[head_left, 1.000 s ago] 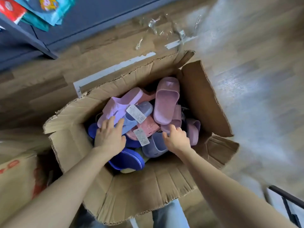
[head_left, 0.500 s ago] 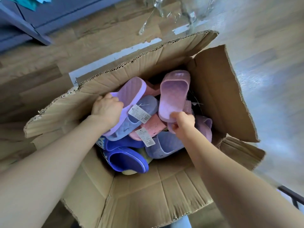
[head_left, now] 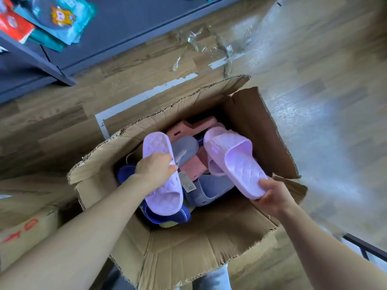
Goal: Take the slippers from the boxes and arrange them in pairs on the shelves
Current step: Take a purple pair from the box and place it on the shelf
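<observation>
Wood-plank floor point(head_left: 314, 143) carries the open cardboard box point(head_left: 251, 114). Above it, the left hand point(head_left: 155, 170) grips the first lilac slipper point(head_left: 165, 197) mid-sole. The right hand point(head_left: 272, 193) pinches the second lilac slipper point(head_left: 234, 160) by one end only. Risk: this end-hold could slip, dropping it among the loose slippers point(head_left: 209, 189) below.

The left hand point(head_left: 155, 170) covers the middle of one lilac slipper point(head_left: 165, 195). The right hand point(head_left: 272, 195) hides its fingers under the end of the second lilac slipper point(head_left: 236, 160). Inside the cardboard box point(head_left: 188, 258), the dark blue slippers point(head_left: 125, 174) lie mostly buried beneath that left arm. The tag point(head_left: 188, 183) beside them is too small to read. Left of the box, a second carton point(head_left: 25, 227) runs out of view. Beyond the box, the clear plastic point(head_left: 209, 45) is a blur.
</observation>
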